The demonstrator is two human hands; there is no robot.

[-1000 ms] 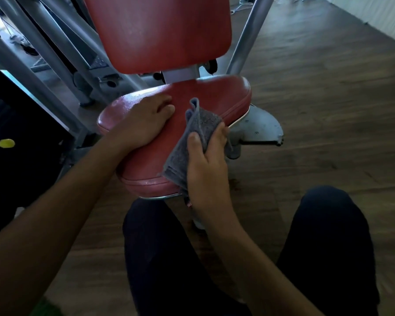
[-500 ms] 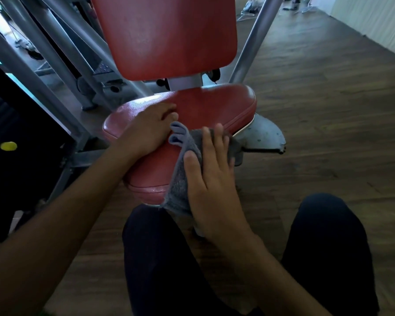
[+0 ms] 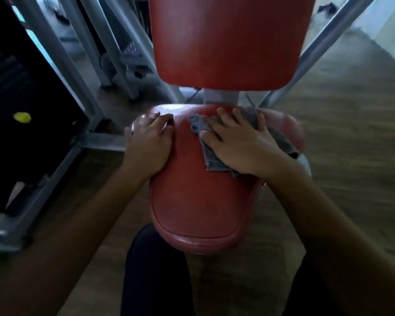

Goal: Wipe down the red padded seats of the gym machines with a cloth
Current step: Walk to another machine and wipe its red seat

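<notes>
Currently, the right hand [image 3: 235,142] lies flat on the folded grey cloth [image 3: 212,161], fingers straight and spread, pressing it onto the far right part of the red seat pad [image 3: 198,201]. The left hand [image 3: 147,142] rests on the pad's far left corner, fingers loosely bent, grasping nothing. The red backrest pad [image 3: 224,42] stands upright just beyond the seat, with a grey steel frame tube [image 3: 324,39] at its right.

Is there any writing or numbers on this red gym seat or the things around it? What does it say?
None can be read in this view.
red seat: no word, brand or number shows.
red backrest: plain, no label.
gray cloth: no tag or print shows.
yellow spot on the black panel: too small and blurred to tell whether it carries writing.
</notes>
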